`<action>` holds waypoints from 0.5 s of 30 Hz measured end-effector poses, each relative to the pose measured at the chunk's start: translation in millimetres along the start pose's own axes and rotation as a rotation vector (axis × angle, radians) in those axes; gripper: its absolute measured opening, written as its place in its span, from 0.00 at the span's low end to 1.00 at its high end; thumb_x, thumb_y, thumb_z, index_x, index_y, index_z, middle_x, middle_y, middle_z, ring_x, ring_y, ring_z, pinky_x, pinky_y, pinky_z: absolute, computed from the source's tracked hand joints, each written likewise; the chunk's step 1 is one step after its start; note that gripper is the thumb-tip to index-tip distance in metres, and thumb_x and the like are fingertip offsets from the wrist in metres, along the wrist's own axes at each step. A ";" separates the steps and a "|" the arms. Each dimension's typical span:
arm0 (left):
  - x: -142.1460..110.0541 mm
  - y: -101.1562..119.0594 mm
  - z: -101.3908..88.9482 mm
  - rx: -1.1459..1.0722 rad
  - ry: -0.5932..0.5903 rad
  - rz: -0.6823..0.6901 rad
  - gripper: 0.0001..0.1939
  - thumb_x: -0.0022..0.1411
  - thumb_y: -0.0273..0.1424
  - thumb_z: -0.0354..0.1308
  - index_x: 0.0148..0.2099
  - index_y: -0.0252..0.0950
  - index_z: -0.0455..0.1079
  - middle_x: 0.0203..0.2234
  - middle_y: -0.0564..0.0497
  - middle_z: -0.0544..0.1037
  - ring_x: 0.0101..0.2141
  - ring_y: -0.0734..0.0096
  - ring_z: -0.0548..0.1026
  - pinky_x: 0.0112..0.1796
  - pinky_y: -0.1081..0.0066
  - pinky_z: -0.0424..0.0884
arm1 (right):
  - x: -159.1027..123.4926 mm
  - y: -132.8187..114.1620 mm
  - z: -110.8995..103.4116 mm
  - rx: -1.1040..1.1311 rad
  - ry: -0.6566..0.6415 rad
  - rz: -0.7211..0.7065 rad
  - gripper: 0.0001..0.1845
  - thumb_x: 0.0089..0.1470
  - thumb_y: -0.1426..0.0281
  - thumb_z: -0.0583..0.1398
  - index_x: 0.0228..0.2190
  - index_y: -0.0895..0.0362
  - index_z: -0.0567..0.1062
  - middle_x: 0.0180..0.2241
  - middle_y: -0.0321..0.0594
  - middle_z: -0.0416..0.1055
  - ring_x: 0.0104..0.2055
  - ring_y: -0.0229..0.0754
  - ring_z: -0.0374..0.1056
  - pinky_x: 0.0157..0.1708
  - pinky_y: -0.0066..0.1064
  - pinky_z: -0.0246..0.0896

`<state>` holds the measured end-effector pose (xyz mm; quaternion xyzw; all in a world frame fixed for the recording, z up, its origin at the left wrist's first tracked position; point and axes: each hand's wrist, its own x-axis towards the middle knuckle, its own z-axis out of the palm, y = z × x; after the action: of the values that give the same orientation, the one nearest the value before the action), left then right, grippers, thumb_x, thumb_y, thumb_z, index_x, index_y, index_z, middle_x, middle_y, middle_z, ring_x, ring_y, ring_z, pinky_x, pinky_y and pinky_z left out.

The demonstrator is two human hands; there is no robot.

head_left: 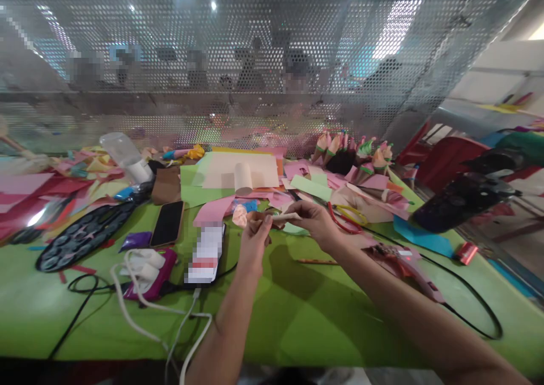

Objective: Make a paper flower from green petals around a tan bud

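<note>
My left hand (256, 238) is closed, thumb and fingers pinching a brown and cream piece of paper (288, 217). My right hand (317, 222) pinches the other end of the same paper, which stretches between both hands above the green table (276, 328). A peach crumpled paper flower (240, 215) shows just left of my left fingers; I cannot tell whether it is joined to the held paper. Under my right wrist lies a thin brown stick (317, 261). Red-handled pliers or scissors (342, 219) rest beyond my right hand.
Phones (168, 223) (208, 252), a purple power strip (153, 274) and cables lie left. A pink glue gun (416, 269) with a black cord lies right, near a dark bottle (450, 201). Paper sheets (216, 170) and wrapped paper flowers (334, 145) stand behind, before a perforated metal screen (238, 62).
</note>
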<state>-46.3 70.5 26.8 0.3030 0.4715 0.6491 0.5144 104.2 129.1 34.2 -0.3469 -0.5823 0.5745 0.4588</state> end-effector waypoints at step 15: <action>-2.1 6.8 5.3 0.066 0.094 0.056 0.14 0.39 0.34 0.72 0.29 0.35 0.73 0.24 0.54 0.76 0.28 0.72 0.72 0.32 0.73 0.67 | -8.2 -11.5 7.2 0.066 -0.023 0.042 0.12 0.37 0.68 0.71 0.26 0.54 0.76 0.26 0.33 0.74 0.29 0.38 0.68 0.33 0.31 0.62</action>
<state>-43.6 69.9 35.3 0.3018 0.5076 0.6609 0.4630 101.7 117.8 45.0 -0.3370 -0.5608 0.6068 0.4515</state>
